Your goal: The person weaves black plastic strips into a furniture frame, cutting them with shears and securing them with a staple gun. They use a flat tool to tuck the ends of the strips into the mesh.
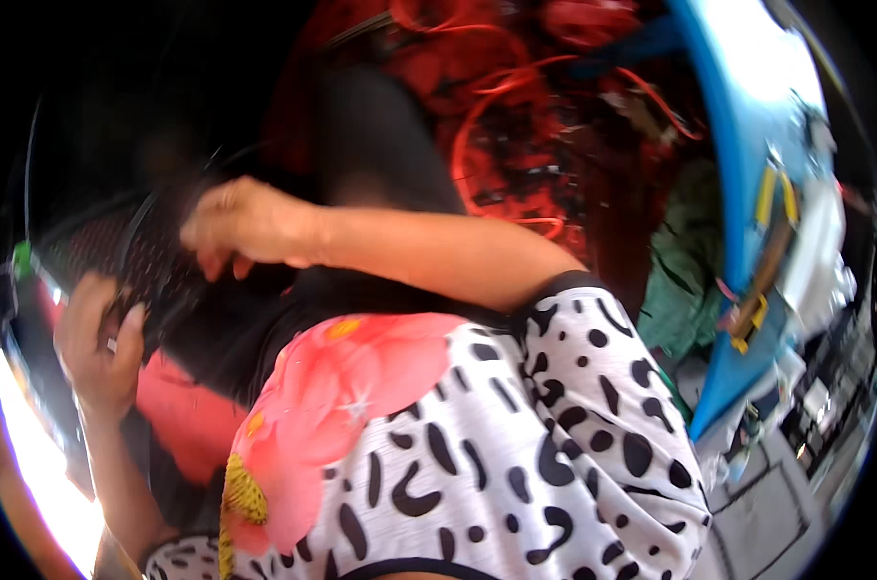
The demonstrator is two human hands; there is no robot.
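Observation:
At the left, my left hand (100, 348) is raised with its fingers curled and the thumb facing them. Something small and dark sits between thumb and fingers, too unclear to name. Just above that hand is a dark mesh-like piece (105, 237), partly lost in shadow. My right hand (250, 227) reaches across from the right, over my dark-clad lap, to the far side of the left hand. Its fingers bend downward and are smeared by motion, so any hold is hidden. A thin dark curved strand (139, 227) runs between the mesh and the right hand.
To the right stands a blue panel or table edge (733, 193), with yellow-handled tools (769, 208) and white wrapping (816, 251) on it. Beyond my lap lie red material and an orange-red cord (463, 145). Green cloth (685, 271) hangs beside the blue edge.

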